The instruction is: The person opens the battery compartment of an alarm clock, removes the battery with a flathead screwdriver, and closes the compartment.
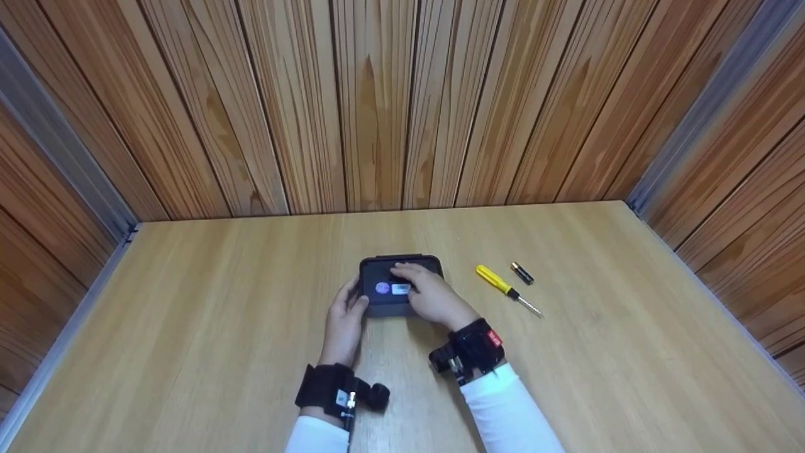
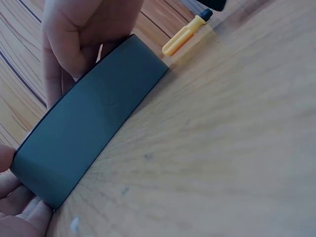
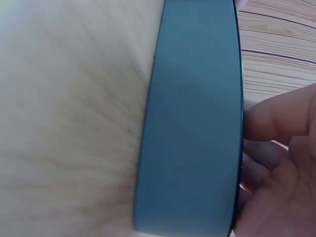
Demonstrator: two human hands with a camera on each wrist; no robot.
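A dark, box-shaped device (image 1: 387, 309) with rounded corners rests on the table, a round sticker and a white label on its upper face. My left hand (image 1: 344, 318) grips its left side, with the thumb at the near left corner and the fingers along the side wall. Across the right part of the upper face lies my right hand (image 1: 434, 296), its fingertips touching that face and its palm covering the near right corner. In the right wrist view the device's smooth side wall (image 3: 190, 118) fills the middle, and the fingers bend over its top edge. What lies under these fingers is hidden.
Right of the device lies a yellow-handled screwdriver (image 1: 497, 279), its shaft aimed toward the near right. Just beyond it is a small black and gold battery (image 1: 522, 273). Wood-panelled walls (image 1: 371, 107) stand behind and beside the table (image 1: 207, 352).
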